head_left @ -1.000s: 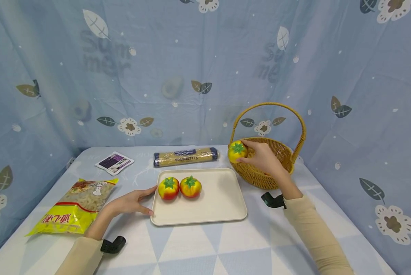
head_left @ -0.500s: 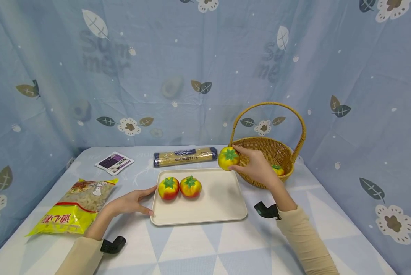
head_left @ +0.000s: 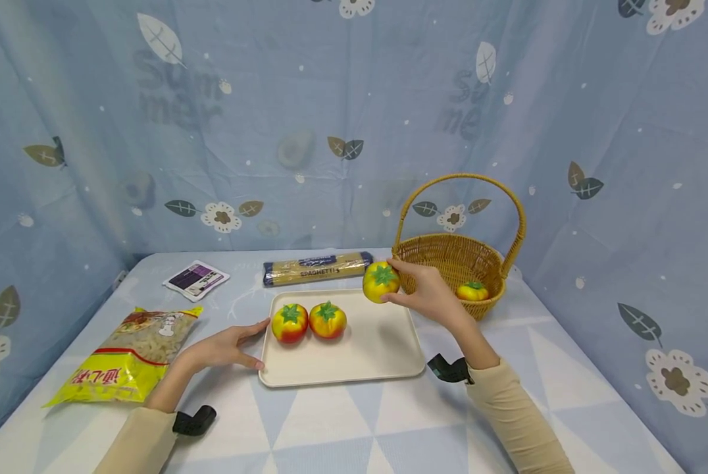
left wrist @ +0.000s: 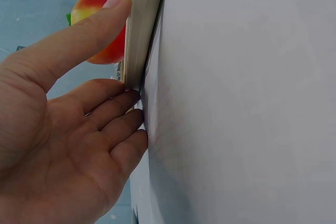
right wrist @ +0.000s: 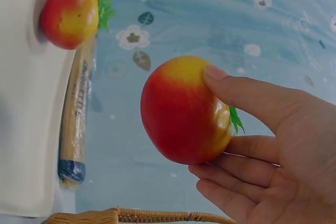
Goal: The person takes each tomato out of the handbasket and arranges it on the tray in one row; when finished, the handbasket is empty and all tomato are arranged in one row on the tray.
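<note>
My right hand [head_left: 428, 293] pinches a red-and-yellow toy tomato [head_left: 381, 282] with a green leafy top, held above the right back part of the cream tray [head_left: 354, 368]. In the right wrist view the thumb lies on one side of this tomato [right wrist: 184, 111] and the fingers curl behind it. Two similar tomatoes [head_left: 290, 323] [head_left: 328, 320] sit side by side on the tray's left half. My left hand [head_left: 226, 347] rests at the tray's left edge with fingers extended. In the left wrist view its thumb touches the tray rim [left wrist: 140, 30], with the fingertips against the side.
A wicker basket [head_left: 449, 253] with a tall handle stands at the back right, one tomato [head_left: 472, 291] inside. Behind the tray lies a spaghetti pack [head_left: 318, 268]. A yellow pasta bag [head_left: 131, 355] and a white-and-purple packet [head_left: 197, 280] lie on the left.
My right hand has carried the tomato left and toward me, from the basket's rim to over the tray. The tomato inside the basket has come into sight. My left hand stays put.
</note>
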Motion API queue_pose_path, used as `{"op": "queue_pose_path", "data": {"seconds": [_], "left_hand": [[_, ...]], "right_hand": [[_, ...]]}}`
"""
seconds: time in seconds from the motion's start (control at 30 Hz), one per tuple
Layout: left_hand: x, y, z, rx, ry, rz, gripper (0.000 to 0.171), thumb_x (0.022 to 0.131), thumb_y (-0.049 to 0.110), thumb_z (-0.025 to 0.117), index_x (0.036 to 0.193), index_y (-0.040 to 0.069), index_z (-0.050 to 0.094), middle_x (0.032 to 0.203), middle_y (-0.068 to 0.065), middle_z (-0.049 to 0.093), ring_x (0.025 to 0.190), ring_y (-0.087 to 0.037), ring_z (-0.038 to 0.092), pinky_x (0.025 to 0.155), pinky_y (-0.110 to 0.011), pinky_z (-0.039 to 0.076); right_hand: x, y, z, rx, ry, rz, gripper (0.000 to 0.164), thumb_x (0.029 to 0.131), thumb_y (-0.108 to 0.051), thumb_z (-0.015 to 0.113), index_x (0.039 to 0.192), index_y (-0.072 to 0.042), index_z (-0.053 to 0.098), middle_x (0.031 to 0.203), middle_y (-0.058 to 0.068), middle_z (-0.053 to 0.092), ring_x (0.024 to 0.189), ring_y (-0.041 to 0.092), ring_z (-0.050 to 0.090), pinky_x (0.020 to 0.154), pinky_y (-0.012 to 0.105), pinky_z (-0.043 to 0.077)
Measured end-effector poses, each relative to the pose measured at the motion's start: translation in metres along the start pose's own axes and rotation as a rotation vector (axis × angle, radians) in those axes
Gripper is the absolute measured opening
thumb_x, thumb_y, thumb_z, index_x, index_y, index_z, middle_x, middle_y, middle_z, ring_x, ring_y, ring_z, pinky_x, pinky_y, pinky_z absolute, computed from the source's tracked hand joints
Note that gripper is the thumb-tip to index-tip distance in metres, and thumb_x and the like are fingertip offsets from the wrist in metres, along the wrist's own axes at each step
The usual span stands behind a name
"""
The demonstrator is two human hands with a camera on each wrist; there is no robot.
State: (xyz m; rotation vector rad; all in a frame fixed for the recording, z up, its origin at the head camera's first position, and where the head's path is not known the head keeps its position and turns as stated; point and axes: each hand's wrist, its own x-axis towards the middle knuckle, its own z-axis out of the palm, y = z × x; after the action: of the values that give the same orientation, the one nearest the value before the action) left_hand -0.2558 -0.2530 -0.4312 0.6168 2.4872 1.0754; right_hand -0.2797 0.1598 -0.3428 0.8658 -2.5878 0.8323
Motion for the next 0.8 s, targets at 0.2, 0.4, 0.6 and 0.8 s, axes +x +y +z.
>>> {"op": "queue_pose_path", "data": {"seconds": [0.2, 0.4, 0.6, 0.8], "left_hand": [[0.001, 0.000, 0.000, -0.007, -0.006, -0.005, 0.099, 0.079, 0.029, 0.081, 0.150, -0.007, 0.021, 0.152, -0.031, 0.020, 0.138, -0.049, 0.019, 0.109, -0.060, 0.022], [0.000, -0.001, 0.000, -0.010, 0.000, -0.022, 0.100, 0.079, 0.030, 0.081, 0.150, -0.006, 0.021, 0.152, -0.030, 0.021, 0.139, -0.048, 0.019, 0.110, -0.059, 0.022], [0.000, -0.001, 0.000, -0.011, 0.002, 0.000, 0.099, 0.079, 0.028, 0.081, 0.150, -0.006, 0.021, 0.152, -0.031, 0.021, 0.139, -0.048, 0.020, 0.110, -0.059, 0.023], [0.000, 0.000, -0.001, -0.017, -0.006, 0.008, 0.098, 0.080, 0.026, 0.080, 0.150, -0.007, 0.020, 0.152, -0.031, 0.020, 0.139, -0.048, 0.019, 0.110, -0.059, 0.023]], "right_hand": [[0.003, 0.005, 0.007, -0.003, -0.053, 0.032, 0.070, 0.077, -0.036, 0.081, 0.136, -0.005, 0.056, 0.129, 0.014, 0.061, 0.073, 0.018, 0.050, 0.061, 0.030, 0.042], [0.005, 0.013, 0.016, 0.008, -0.109, 0.050, 0.071, 0.077, -0.035, 0.082, 0.135, -0.003, 0.056, 0.115, 0.015, 0.067, 0.078, 0.019, 0.054, 0.068, 0.038, 0.048], [0.007, 0.022, 0.028, 0.053, -0.182, 0.075, 0.070, 0.078, -0.031, 0.082, 0.136, -0.002, 0.055, 0.124, 0.015, 0.063, 0.110, 0.027, 0.061, 0.093, 0.042, 0.050], [0.006, 0.031, 0.038, 0.069, -0.240, 0.071, 0.064, 0.080, -0.026, 0.080, 0.135, -0.002, 0.055, 0.128, 0.015, 0.061, 0.117, 0.028, 0.058, 0.098, 0.039, 0.047]]}}
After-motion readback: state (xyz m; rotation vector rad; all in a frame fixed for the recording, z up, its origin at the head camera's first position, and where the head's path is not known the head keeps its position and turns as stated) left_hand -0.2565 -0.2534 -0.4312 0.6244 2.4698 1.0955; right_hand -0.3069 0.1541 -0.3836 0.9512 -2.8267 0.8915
